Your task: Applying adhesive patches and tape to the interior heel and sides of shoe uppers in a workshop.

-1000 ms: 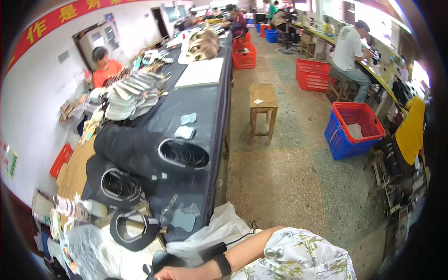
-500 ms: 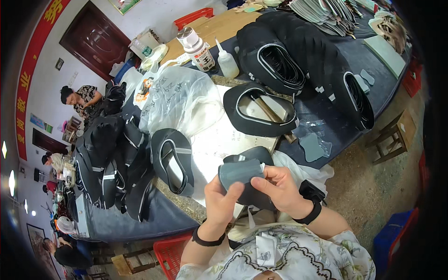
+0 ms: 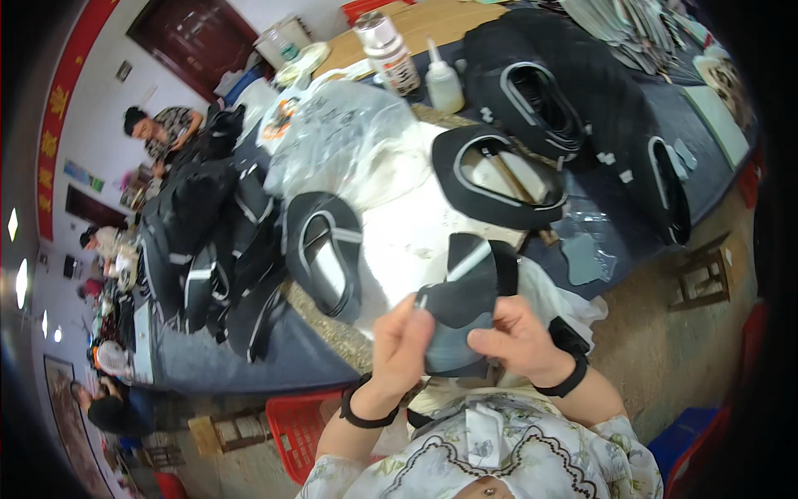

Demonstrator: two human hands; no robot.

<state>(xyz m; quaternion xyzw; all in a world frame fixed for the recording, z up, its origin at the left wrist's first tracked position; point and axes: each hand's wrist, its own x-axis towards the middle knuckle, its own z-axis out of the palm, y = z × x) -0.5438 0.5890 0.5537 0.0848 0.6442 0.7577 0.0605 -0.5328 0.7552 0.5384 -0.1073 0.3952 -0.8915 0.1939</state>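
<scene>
My left hand [image 3: 401, 341] and my right hand [image 3: 517, 339] pinch a black fabric piece [image 3: 460, 297] with a white edge, much like a shoe upper, low in front of me. A smooth grey-blue patch [image 3: 451, 349] covers its near part, under my right thumb. My fingers behind the piece are hidden. Just beyond it is black material with a white strip [image 3: 470, 260]. On the white board [image 3: 401, 254] lie two ring-shaped black pieces with pale edging, one at the left [image 3: 295, 249] and one farther off [image 3: 449, 195], a brown wooden handle [image 3: 507, 173] showing through its opening.
Black pieces pile up on the left [image 3: 208, 241]; long nested stacks [image 3: 598, 100] lie at far right. A clear plastic bag [image 3: 349, 137], a capped bottle [image 3: 388, 58] and a squeeze bottle [image 3: 445, 87] stand beyond the board. A red basket [image 3: 291, 428] and wooden stool [image 3: 700, 274] flank me.
The grey-blue patch between my hands has turned and now sits lower, with black fabric showing above it. My view has shifted slightly, and both hands still grip.
</scene>
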